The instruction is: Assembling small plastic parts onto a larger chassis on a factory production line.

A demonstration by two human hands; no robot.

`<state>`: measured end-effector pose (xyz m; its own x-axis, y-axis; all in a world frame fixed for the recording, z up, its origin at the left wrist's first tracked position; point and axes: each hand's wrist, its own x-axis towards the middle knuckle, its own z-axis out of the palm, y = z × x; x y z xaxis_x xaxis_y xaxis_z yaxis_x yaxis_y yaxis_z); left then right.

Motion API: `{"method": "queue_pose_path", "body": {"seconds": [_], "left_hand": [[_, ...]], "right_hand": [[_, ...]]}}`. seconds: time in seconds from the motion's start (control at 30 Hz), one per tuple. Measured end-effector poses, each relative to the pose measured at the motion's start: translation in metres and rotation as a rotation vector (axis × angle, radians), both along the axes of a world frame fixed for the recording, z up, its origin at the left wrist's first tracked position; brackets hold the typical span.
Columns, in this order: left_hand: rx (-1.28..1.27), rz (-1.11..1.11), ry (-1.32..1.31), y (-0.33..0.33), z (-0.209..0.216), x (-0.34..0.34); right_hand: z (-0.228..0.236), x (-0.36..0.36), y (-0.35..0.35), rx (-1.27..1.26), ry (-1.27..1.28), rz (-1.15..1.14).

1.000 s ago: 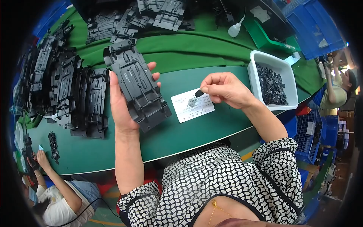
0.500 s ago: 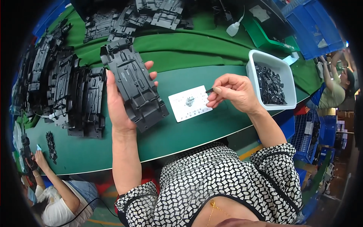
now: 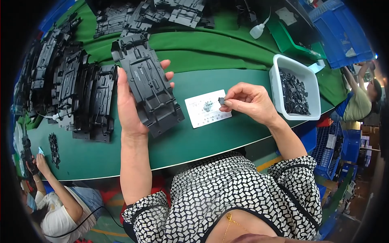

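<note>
My left hand (image 3: pixel 131 107) is wrapped round a long black plastic chassis plate (image 3: pixel 148 83), holding it tilted above the green table. Its face with moulded ribs and slots is turned up, and my fingertips show along its right edge. Between thumb and fingertips, my right hand (image 3: pixel 253 102) pinches a small black plastic piece (image 3: pixel 221 100). That piece is over the right part of a white printed card (image 3: pixel 198 111) lying on the table. Just right of this hand stands a pale plastic tub (image 3: pixel 277 87) holding many similar small black pieces (image 3: pixel 293 93).
Stacked black chassis plates (image 3: pixel 67 87) stand at the left, with more (image 3: pixel 150 16) at the back on green cloth (image 3: pixel 219 48). A white bottle (image 3: pixel 257 30) and a green bin (image 3: pixel 293 42) are behind the tub. A co-worker (image 3: pixel 69 206) handles parts at lower left; another person (image 3: pixel 360 99) is far right.
The small piece in my right hand has turned, showing a broader face. My left hand still holds the chassis plate, and the whole view has shifted slightly.
</note>
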<state>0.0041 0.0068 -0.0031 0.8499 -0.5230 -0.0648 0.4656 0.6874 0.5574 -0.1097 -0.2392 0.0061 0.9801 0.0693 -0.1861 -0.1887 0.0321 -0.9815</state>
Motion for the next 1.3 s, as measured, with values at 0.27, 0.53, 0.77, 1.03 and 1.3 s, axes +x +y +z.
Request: {"method": "queue_pose_path", "body": {"seconds": [0.27, 0.53, 0.77, 1.03, 1.3], "left_hand": [[0.007, 0.001, -0.016, 0.002, 0.001, 0.000], [-0.006, -0.001, -0.002, 0.001, -0.001, 0.003], [0.025, 0.029, -0.013, 0.002, 0.003, 0.001], [0.049, 0.048, -0.026, 0.002, 0.002, 0.001], [0.030, 0.038, -0.026, 0.001, 0.001, 0.002]], "right_hand": [[0.017, 0.008, 0.013, -0.588, -0.222, 0.083], [0.012, 0.017, 0.016, -0.776, -0.314, 0.193], [0.007, 0.017, 0.023, -0.977, -0.527, 0.232], [0.009, 0.015, 0.027, -1.132, -0.679, 0.301], [-0.002, 0.008, 0.028, -1.177, -0.813, 0.412]]}}
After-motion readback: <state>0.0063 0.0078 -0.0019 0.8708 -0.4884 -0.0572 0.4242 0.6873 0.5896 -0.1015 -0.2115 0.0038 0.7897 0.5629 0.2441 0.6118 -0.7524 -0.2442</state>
